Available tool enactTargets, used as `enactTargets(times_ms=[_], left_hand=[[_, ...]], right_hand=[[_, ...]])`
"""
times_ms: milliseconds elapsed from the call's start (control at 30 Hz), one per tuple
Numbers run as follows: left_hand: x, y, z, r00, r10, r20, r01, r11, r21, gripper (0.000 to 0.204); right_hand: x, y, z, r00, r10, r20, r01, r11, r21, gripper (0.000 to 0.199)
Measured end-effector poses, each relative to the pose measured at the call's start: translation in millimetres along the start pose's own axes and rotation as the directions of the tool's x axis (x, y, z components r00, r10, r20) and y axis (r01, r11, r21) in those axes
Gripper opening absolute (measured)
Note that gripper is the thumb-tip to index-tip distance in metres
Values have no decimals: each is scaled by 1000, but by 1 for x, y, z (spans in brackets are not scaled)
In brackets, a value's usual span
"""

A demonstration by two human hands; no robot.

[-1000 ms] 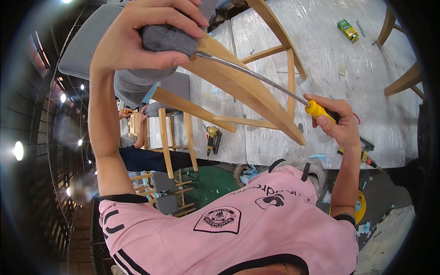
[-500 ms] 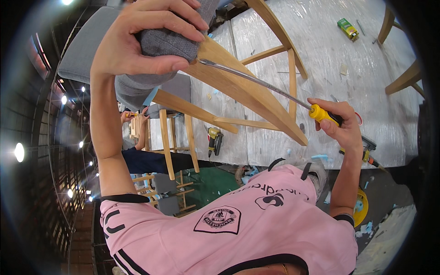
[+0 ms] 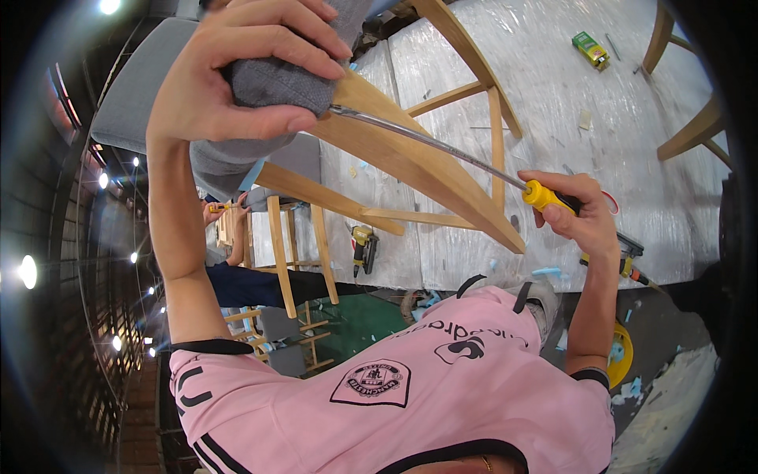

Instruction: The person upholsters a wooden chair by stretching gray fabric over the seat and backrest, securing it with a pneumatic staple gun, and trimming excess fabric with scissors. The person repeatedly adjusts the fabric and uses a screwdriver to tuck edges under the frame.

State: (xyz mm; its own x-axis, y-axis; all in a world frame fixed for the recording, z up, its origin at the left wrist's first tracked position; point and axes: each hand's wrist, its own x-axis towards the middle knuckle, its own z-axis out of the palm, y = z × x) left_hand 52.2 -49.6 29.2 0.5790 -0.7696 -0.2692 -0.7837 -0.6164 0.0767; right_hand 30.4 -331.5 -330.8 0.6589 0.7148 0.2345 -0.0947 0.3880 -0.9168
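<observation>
My left hand (image 3: pixel 245 71) wraps round a grey upholstered corner (image 3: pixel 276 85) of a wooden chair, where the fabric meets a pale wooden leg (image 3: pixel 426 162). My right hand (image 3: pixel 580 213) grips the yellow and black handle of a long screwdriver (image 3: pixel 438 144). Its steel shaft slants up and left across the leg. The screwdriver's tip touches the seam between grey cloth and wood, just beside my left thumb. More legs and crossbars of the chair extend away over the plastic-covered work surface (image 3: pixel 553 142).
On the surface lie a green and yellow box (image 3: pixel 591 50), a nail gun (image 3: pixel 364 249) and another tool (image 3: pixel 628 251) at the right edge. Other chair legs (image 3: pixel 691 130) stand far right. A co-worker's hands (image 3: pixel 229 207) work at the left. A yellow bucket (image 3: pixel 621 355) is on the floor.
The screwdriver and my right hand have shifted slightly left, the tip staying at the seam. The whole view has drifted a little to the left. My left hand keeps its hold.
</observation>
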Motion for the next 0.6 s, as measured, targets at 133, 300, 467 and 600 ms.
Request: enactTargets(times_ms=[133,300,467,600], left_hand=[[-3,-10,-1,995,77,69,-84,991,102,39],[0,-4,1,996,40,80,-50,990,135,45],[2,-15,3,993,98,63,-105,987,123,41],[-1,-13,4,994,98,57,-104,989,104,40]], right_hand=[[8,7,3,993,83,80,-90,993,83,58],[31,44,24,978,-207,1,207,978,20,50],[47,43,30,921,-388,-47,366,899,-242,44],[48,40,27,939,-344,-6,335,917,-219,45]])
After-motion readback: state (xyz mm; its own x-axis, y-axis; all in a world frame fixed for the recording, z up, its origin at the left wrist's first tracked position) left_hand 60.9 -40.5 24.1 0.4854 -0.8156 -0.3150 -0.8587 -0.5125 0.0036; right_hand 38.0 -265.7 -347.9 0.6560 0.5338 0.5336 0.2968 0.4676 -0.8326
